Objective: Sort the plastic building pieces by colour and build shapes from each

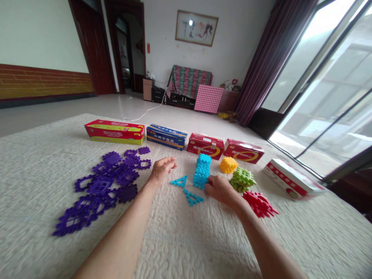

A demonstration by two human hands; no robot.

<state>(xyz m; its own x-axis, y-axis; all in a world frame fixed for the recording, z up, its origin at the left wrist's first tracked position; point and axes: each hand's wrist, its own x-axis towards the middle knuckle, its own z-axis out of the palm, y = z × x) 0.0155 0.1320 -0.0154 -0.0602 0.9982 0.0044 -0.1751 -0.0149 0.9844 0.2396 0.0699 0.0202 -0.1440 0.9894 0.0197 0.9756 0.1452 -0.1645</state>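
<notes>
Several light-blue square pieces form a stack (202,170) at the centre of the quilted cover. My right hand (221,189) is at the stack's lower right side, its fingers curled against it; what they hold, if anything, is hidden. Two blue triangular pieces, one (179,181) left of the stack and one (193,197) in front of it, lie flat. Left of these, my left hand (163,169) is raised slightly with its fingers bent together, and whether something small is between them cannot be made out. Purple pieces (100,185) lie spread at the left.
Yellow (228,165), green (242,179) and red (259,204) pieces sit in piles at the right. Behind stand a red-and-green box (116,132), a blue box (166,137) and two red boxes (205,146); a white-and-red box (292,179) lies far right.
</notes>
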